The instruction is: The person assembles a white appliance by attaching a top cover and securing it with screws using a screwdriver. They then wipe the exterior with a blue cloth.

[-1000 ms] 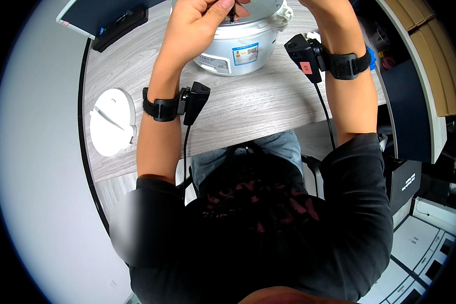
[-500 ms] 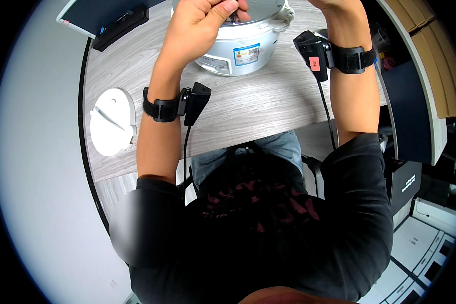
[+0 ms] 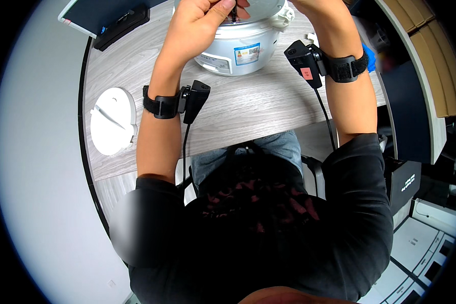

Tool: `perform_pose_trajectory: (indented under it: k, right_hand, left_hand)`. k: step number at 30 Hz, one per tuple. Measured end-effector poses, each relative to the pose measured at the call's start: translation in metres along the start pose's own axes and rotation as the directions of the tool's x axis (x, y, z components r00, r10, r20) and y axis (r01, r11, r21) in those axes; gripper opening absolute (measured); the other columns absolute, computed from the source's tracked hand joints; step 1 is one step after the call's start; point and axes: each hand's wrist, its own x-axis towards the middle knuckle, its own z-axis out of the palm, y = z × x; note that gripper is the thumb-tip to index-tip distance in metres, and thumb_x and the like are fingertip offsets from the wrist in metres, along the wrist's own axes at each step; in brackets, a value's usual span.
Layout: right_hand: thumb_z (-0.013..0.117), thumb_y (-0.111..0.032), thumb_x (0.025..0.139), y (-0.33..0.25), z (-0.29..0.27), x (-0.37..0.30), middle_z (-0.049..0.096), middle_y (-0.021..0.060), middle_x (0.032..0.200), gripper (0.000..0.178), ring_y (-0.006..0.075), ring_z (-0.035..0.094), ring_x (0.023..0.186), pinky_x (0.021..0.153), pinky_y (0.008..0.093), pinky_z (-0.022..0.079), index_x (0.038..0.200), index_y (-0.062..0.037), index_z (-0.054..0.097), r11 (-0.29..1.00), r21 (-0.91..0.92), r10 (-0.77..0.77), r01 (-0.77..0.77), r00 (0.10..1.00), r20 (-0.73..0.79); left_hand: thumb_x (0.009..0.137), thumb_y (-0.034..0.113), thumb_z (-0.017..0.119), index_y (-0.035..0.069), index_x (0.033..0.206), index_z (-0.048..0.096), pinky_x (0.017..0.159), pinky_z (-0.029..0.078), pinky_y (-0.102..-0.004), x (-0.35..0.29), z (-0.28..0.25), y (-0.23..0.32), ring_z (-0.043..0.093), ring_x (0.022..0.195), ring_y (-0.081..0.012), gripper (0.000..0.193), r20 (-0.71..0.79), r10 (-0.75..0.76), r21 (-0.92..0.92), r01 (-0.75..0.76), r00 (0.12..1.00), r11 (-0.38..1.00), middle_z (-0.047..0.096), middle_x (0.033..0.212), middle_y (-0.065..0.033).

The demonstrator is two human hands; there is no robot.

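At the top edge, my left hand (image 3: pixel 195 28) is closed over the front rim of a white rice cooker (image 3: pixel 225 43). Its thumb and fingers pinch together around a thin dark rod (image 3: pixel 234 14), which points down at the rim; its upper end is out of view. Of my right hand (image 3: pixel 304 4) only the heel and wrist show, above the cooker's right side; the picture's edge cuts off its fingers. Behind the rim, a grey round surface (image 3: pixel 263 7) of the cooker is partly covered by my left hand. A white round cover (image 3: pixel 106 134) lies on the table's left side.
A monitor (image 3: pixel 93 15) and a black box-shaped device (image 3: pixel 121 30) stand at the far left of the wood-grain table (image 3: pixel 243 106). Something blue (image 3: pixel 371 58) shows beside my right wrist. Cardboard boxes (image 3: pixel 433 66) sit on the right. Cables hang from both wrist-worn devices.
My right hand and forearm have shifted left toward the cooker, uncovering the blue thing. More of the dark rod shows at my left fingertips. The left arm has barely moved.
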Motion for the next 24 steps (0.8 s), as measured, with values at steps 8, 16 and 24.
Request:
perform_pose_trajectory:
  k: [8,16,24]
  right_hand:
    - [0.077,-0.013,0.092,0.002,-0.008,0.007,0.068,0.0019,0.083,0.015,0.0065,0.060,0.073,0.066,0.0230,0.049,0.096,0.0001,0.070,0.967,0.242,-0.067,0.075,0.997,-0.044]
    - [0.076,-0.017,0.093,0.017,-0.008,-0.054,0.069,0.0018,0.087,0.022,0.0079,0.062,0.076,0.069,0.0236,0.051,0.105,0.0009,0.070,0.962,0.171,0.214,-0.211,0.977,0.005]
    - [0.074,-0.013,0.095,0.034,0.001,-0.083,0.068,0.0008,0.091,0.024,0.0074,0.062,0.079,0.069,0.0231,0.051,0.114,0.0009,0.068,0.915,0.232,0.339,-0.329,0.941,-0.004]
  left_hand:
    - [0.103,0.023,0.062,-0.002,0.130,0.061,0.098,0.050,-0.0317,-0.007,-0.002,0.009,0.063,0.114,-0.0194,0.037,0.020,0.005,-0.016,-0.005,1.000,1.000,0.066,0.124,-0.0145]
    - [0.084,0.021,0.079,0.009,0.136,0.062,0.118,0.037,-0.0433,-0.039,-0.062,0.000,0.053,0.138,-0.0279,0.056,0.003,0.212,0.605,-0.170,0.977,0.778,0.066,0.135,-0.0103]
    - [0.079,0.018,0.085,0.010,0.120,0.072,0.115,0.041,-0.0444,-0.043,-0.061,-0.012,0.050,0.141,-0.0290,0.044,-0.016,0.235,0.672,-0.163,0.972,0.722,0.068,0.132,-0.0075]
